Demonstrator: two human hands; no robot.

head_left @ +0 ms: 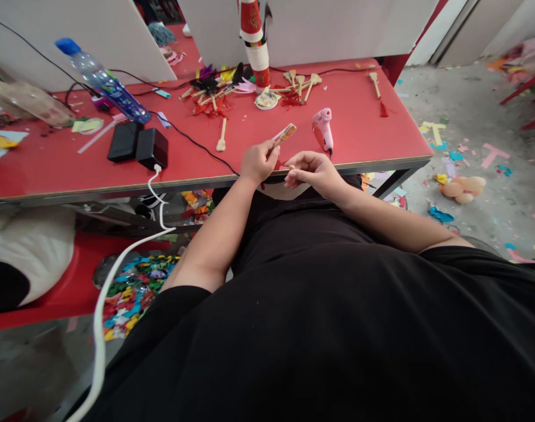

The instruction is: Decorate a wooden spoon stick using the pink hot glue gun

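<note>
My left hand (258,162) is closed around a small wooden stick with a wide carved head (288,132), which sticks up to the right above the table edge. Just right of it, my right hand (314,172) is pinched, with a tiny pale bit at the fingertips too small to name. The two hands are close but apart, at the table's front edge. Beyond the right hand stands a pink glue gun (323,128). A similar wooden stick (222,136) lies left of the hands, and another with a red tassel (376,88) lies far right.
On the red table (197,167) are a pile of sticks with feathers (212,94), stacked paper cups (257,55), a round lid (266,101), a bottle (106,82) and black power blocks (152,148). A white cable (113,272) hangs at left. Colourful scraps (139,287) lie below.
</note>
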